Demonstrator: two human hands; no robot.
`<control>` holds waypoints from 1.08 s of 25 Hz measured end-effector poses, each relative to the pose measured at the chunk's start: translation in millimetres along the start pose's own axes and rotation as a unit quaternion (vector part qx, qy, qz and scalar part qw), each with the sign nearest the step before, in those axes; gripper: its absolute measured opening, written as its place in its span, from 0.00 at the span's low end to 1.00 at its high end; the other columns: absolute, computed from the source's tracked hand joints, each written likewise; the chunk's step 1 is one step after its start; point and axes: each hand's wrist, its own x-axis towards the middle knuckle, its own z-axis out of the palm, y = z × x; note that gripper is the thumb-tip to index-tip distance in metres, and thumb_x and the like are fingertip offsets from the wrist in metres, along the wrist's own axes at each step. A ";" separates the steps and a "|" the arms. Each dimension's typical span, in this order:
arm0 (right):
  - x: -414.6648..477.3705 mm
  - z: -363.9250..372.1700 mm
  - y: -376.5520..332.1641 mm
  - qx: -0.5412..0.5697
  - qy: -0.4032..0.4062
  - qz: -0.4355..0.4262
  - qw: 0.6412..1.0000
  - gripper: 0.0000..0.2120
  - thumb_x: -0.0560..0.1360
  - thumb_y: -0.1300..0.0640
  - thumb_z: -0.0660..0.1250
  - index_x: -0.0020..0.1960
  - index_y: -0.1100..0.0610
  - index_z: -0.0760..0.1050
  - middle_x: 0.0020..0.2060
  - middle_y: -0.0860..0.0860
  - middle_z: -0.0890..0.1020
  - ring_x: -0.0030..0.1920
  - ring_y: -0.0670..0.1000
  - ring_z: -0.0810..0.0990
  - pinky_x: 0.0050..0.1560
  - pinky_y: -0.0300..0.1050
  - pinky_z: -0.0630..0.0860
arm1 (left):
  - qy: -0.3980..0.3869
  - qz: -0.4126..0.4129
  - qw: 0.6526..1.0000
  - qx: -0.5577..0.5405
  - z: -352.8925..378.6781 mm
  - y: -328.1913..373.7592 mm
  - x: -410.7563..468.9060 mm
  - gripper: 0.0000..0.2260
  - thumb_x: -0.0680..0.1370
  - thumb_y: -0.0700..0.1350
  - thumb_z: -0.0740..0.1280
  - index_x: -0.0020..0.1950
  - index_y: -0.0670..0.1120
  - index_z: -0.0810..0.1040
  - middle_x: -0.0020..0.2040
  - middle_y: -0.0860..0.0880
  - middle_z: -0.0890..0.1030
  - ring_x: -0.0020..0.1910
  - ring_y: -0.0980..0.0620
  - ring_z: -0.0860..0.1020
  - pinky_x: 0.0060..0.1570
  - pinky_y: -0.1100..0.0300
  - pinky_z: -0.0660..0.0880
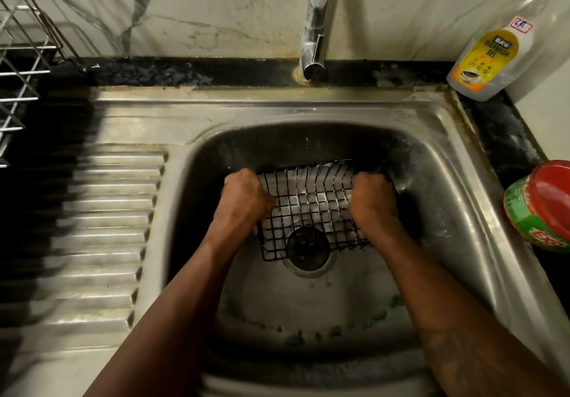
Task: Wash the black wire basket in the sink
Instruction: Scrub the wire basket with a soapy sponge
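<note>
The black wire basket (311,208) lies in the steel sink (438,162), over the round drain (308,247). My left hand (245,199) grips the basket's left side, fingers curled round the wires. At the right end my right hand (370,201) is curled against the basket; a bit of pale green shows at its fingers, and I cannot tell whether that is a scrubber. No water runs from the tap (316,26).
A ribbed draining board (101,227) lies left of the bowl. A wire dish rack (21,66) stands at the far left. A dishwash gel bottle (493,54) and a red-lidded green tub (543,205) sit on the black counter at right. Green bits lie near the bowl's front.
</note>
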 end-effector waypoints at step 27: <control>-36.2 21.3 -86.0 0.272 -0.224 -0.114 0.929 0.01 0.76 0.58 0.70 0.47 0.55 0.81 0.43 0.54 0.83 0.43 0.52 0.83 0.48 0.51 0.82 | 0.071 0.088 0.994 0.009 3.4 -6.3 -4.8 0.15 0.76 0.40 0.72 0.33 0.46 0.69 0.29 0.47 0.73 0.22 0.50 0.73 0.15 0.69 0.68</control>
